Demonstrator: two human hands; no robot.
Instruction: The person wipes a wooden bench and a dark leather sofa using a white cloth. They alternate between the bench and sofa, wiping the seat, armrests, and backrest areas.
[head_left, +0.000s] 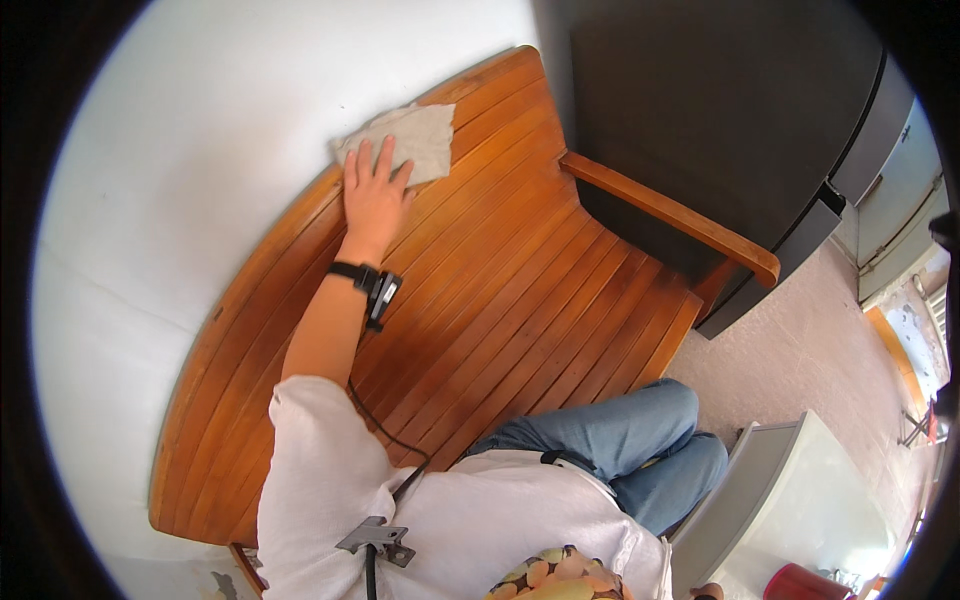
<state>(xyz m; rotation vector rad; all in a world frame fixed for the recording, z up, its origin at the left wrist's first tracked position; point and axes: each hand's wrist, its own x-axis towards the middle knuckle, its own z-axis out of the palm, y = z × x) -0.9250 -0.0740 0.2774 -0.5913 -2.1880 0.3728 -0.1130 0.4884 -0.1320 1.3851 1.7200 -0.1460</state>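
Note:
My left hand lies flat, fingers spread, on a beige cloth. The cloth is draped over the top edge of the backrest of a slatted wooden bench. A black strap with a small device is round my left wrist, and a dark cable runs from near it towards my chest. Only a small part of my right hand shows at the bottom edge, beside a dark band; its fingers cannot be made out. I sit on the bench in blue jeans. A metal clip is on my light shirt.
A white wall runs behind the backrest. Past the wooden armrest stands a large dark cabinet-like appliance. At the lower right are a pale table or cabinet and a red container. Patterned fabric shows at the bottom.

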